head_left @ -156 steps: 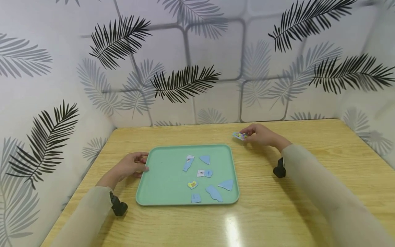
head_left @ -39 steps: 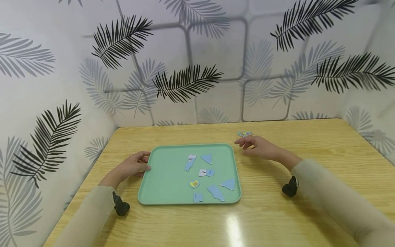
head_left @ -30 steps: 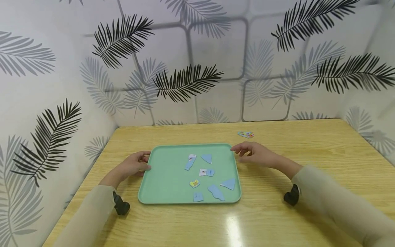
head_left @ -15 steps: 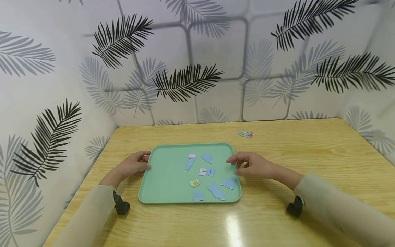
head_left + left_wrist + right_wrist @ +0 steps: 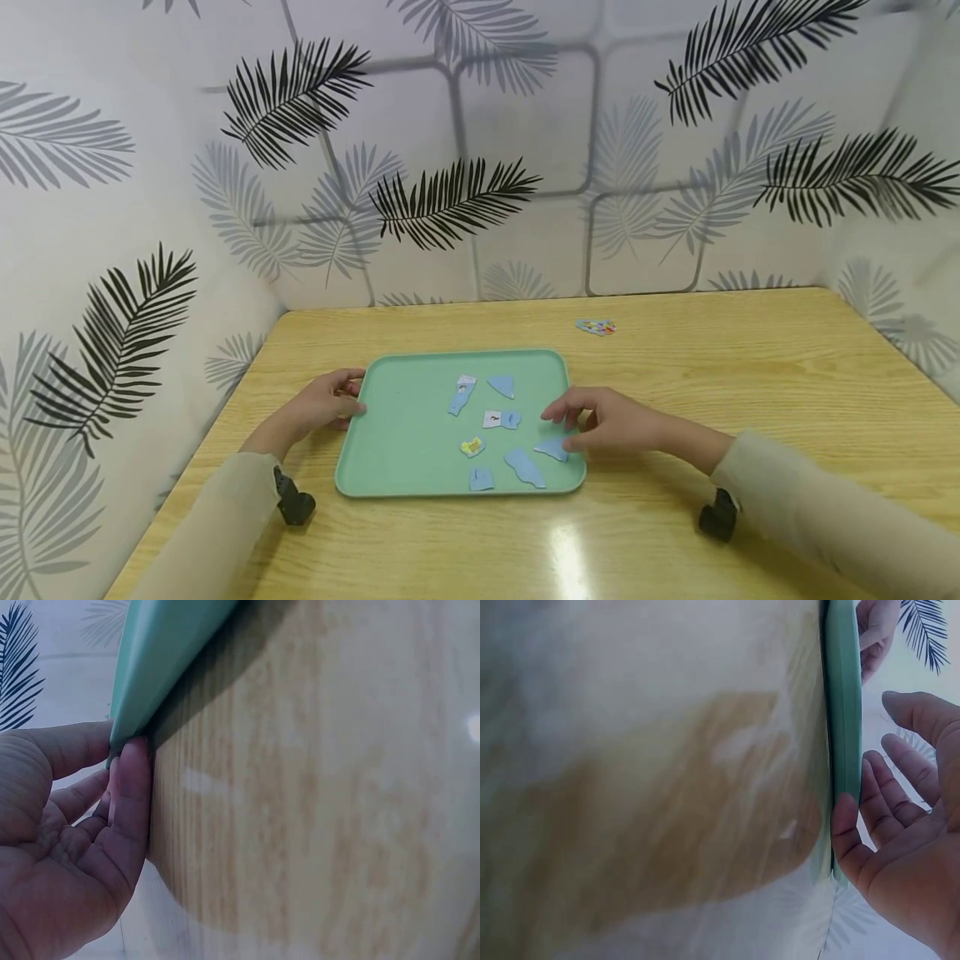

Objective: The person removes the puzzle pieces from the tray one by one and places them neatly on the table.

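Note:
A mint-green tray [image 5: 405, 442] lies on the wooden table with several small blue puzzle pieces on it. My left hand [image 5: 326, 404] pinches the tray's left rim [image 5: 161, 645] between thumb and fingers [image 5: 131, 787]. My right hand [image 5: 577, 425] reaches over the tray's right side, its fingers relaxed above a blue triangular piece [image 5: 553, 448]. In the right wrist view that hand [image 5: 900, 825] is spread, its thumb against the outside of the tray rim [image 5: 844, 697]. A multicoloured piece [image 5: 597, 327] lies alone on the table behind the tray.
Other pieces lie mid-tray: a long one [image 5: 459, 394], a white and blue one [image 5: 499, 419], a yellow one [image 5: 470, 447]. Leaf-patterned walls [image 5: 480, 167] close in the table [image 5: 750, 400] at the back and both sides.
My right hand let go of the multicoloured piece at the back and moved toward me and left, over the tray's right side. The left hand and tray stayed put.

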`<state>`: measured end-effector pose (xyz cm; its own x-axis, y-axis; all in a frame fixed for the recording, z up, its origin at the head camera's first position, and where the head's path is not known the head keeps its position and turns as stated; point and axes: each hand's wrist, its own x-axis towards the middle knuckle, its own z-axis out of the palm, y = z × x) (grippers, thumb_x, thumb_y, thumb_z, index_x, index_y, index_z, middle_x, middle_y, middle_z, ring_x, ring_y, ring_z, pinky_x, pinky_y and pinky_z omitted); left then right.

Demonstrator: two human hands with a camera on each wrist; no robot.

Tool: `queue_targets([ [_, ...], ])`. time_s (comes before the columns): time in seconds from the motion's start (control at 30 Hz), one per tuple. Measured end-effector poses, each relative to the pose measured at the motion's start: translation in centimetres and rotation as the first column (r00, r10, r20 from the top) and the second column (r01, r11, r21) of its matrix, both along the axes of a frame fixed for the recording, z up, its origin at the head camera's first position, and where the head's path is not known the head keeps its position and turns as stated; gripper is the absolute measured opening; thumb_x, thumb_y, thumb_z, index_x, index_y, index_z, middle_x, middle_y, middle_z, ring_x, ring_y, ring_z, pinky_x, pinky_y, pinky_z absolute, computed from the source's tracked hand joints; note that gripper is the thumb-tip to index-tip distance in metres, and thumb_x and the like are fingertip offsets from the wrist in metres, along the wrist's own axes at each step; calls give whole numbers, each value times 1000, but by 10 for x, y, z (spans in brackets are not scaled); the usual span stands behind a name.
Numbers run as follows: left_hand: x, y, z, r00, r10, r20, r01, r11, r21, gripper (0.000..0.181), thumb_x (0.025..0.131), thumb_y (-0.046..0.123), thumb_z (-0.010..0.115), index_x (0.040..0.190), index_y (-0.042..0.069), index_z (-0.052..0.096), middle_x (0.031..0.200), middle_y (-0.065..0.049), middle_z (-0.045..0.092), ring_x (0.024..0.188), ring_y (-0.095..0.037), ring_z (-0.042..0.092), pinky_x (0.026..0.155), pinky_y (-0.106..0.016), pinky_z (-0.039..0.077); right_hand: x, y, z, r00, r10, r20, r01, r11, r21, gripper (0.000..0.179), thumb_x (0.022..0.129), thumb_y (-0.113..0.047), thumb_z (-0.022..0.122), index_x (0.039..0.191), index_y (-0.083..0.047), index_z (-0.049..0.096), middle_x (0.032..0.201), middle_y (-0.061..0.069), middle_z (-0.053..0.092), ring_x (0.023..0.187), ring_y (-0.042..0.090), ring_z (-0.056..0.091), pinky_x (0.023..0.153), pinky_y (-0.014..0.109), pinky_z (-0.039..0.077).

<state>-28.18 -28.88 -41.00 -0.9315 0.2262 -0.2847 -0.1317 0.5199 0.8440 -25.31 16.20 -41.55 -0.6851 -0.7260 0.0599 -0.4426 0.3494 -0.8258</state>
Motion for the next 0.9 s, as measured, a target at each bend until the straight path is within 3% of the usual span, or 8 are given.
queue_targets([
  [0.47,0,0,-1,1000,-2,-1,2,1000,1,65,92,5,64,149,0,32,112,-14,42,93,-25,46,70,-34,51,-2,-7,-3,997,51,-56,-42,986,160,44,76,-23,84,117,-14,69,99,-4,58,93,18,49,78,30,44],
  [0.9,0,1,1,1000,-5,2,5,1000,8,64,93,4,63,148,-1,32,111,-15,42,90,-23,46,68,-33,50,0,-11,1,995,70,-77,-56,983,177,35,76,-18,84,108,-14,72,96,-5,60,92,17,52,82,31,44],
])
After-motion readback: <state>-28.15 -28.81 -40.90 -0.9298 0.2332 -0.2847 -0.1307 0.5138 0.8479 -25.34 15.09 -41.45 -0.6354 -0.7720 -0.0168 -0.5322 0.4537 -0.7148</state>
